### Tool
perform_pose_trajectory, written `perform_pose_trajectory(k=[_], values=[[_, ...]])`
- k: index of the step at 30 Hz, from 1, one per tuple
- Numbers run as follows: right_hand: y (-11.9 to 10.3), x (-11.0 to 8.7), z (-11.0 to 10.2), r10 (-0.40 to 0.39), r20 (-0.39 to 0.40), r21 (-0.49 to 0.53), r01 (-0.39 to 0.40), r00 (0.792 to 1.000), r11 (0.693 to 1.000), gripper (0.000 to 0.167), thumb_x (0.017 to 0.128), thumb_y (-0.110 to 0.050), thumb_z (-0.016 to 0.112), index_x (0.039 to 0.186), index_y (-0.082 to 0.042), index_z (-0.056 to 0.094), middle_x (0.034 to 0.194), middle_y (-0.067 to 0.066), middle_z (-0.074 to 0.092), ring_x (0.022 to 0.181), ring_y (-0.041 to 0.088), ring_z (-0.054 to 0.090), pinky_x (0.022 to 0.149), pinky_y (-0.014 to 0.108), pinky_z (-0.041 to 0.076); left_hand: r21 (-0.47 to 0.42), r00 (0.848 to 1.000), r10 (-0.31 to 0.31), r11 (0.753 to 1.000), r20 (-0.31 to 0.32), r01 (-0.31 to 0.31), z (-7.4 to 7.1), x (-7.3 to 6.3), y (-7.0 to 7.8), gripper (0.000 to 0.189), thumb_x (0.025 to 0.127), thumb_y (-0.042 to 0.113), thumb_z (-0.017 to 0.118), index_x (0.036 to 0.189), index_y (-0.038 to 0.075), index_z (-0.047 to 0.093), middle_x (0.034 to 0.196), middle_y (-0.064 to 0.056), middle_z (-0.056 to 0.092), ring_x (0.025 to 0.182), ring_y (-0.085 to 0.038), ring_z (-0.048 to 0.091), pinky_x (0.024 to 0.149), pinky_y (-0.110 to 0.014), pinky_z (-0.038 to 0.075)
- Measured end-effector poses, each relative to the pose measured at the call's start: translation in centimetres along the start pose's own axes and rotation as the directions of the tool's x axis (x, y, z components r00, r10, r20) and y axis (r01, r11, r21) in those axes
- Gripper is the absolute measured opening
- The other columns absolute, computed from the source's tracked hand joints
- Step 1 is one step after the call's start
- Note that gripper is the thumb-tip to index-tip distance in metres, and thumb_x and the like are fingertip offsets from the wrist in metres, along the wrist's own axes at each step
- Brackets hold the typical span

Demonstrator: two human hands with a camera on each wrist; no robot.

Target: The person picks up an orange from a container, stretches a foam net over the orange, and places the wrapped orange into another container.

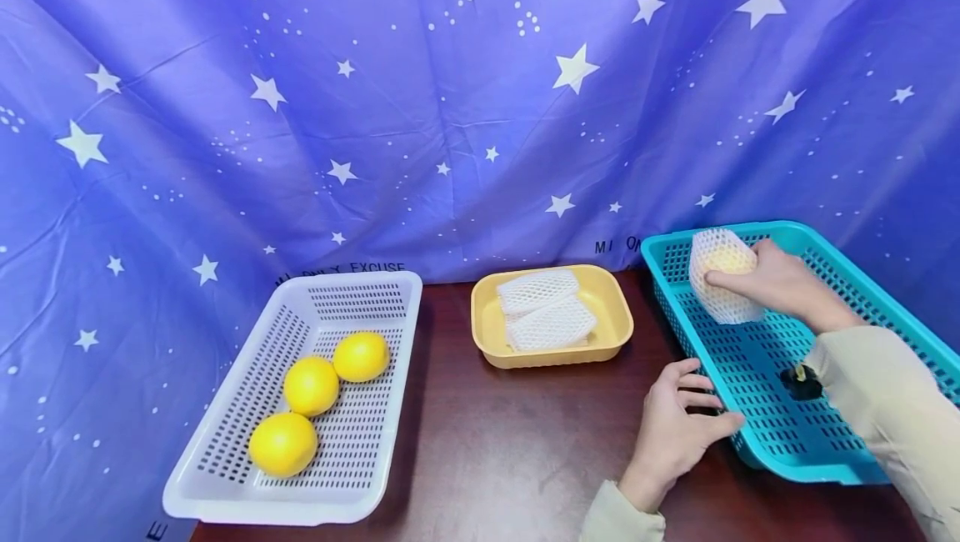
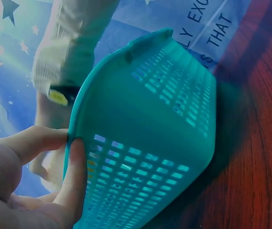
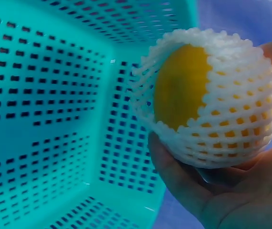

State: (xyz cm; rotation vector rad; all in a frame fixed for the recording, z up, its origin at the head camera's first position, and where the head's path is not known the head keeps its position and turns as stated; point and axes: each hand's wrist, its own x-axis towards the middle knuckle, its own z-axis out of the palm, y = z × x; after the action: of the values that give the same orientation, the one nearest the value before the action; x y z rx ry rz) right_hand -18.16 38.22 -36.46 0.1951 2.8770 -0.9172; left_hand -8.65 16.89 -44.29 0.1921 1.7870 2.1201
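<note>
Grip of the right hand (image 1: 780,279) curls round a yellow fruit (image 3: 181,88) in a white foam net (image 3: 236,129), held over the teal basket's (image 1: 825,471) far end, bare skin showing at the net's opening. At the teal basket's left rim, the left hand (image 1: 671,429) pinches the edge. Left of the teal basket on the dark surface (image 1: 480,459) sits a yellow tray (image 1: 555,358) with foam sleeves (image 1: 551,325); farther left, a white basket (image 1: 277,513) holds three yellow fruits (image 1: 311,386).
</note>
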Motion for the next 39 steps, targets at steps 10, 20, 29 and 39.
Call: perform_pose_trajectory(k=[10,20,29,39], values=[[1.6,2.8,2.1,0.035,0.055,-0.095,-0.029,0.998,0.995,0.095,0.093,-0.059,0.053,0.121,0.028,0.031,0.099,0.036,0.049,0.076,0.033,0.057,0.057,0.038,0.050,0.008,0.999,-0.039,0.999,0.019,0.039,-0.4,0.2,0.1,0.061,0.075,-0.004,0.079,0.124,0.026,0.060,0.092,0.018,0.060,0.079,0.003,0.063,0.065,-0.017,0.052],[2.5,3.8,3.6,0.067,0.068,-0.149,-0.056,0.995,0.987,0.101,0.091,-0.063,0.053,0.121,0.030,0.031,0.109,0.046,0.043,0.075,0.036,0.056,0.054,0.036,0.047,-0.010,0.998,-0.056,0.998,0.037,0.056,-0.4,0.4,0.0,0.060,0.076,-0.005,0.077,0.123,0.027,0.059,0.092,0.018,0.059,0.079,0.003,0.063,0.065,-0.017,0.053],[2.6,4.3,4.7,0.082,0.034,-0.165,-0.075,0.996,0.984,0.107,0.092,-0.061,0.053,0.130,0.033,0.020,0.114,0.051,0.039,0.086,0.051,0.056,0.057,0.043,0.050,-0.025,0.998,-0.050,0.998,0.044,0.051,-0.4,0.6,0.0,0.060,0.076,-0.007,0.077,0.123,0.026,0.059,0.092,0.018,0.060,0.079,0.003,0.063,0.065,-0.017,0.053],[1.8,3.9,5.2,0.061,0.033,-0.147,-0.055,0.998,0.988,0.111,0.093,-0.060,0.053,0.138,0.031,0.009,0.131,0.056,0.022,0.114,0.067,0.036,0.081,0.066,0.047,0.030,0.998,-0.061,0.998,0.033,0.060,-0.6,0.6,0.1,0.059,0.076,-0.003,0.080,0.122,0.028,0.059,0.092,0.019,0.060,0.079,0.004,0.063,0.064,-0.017,0.052]])
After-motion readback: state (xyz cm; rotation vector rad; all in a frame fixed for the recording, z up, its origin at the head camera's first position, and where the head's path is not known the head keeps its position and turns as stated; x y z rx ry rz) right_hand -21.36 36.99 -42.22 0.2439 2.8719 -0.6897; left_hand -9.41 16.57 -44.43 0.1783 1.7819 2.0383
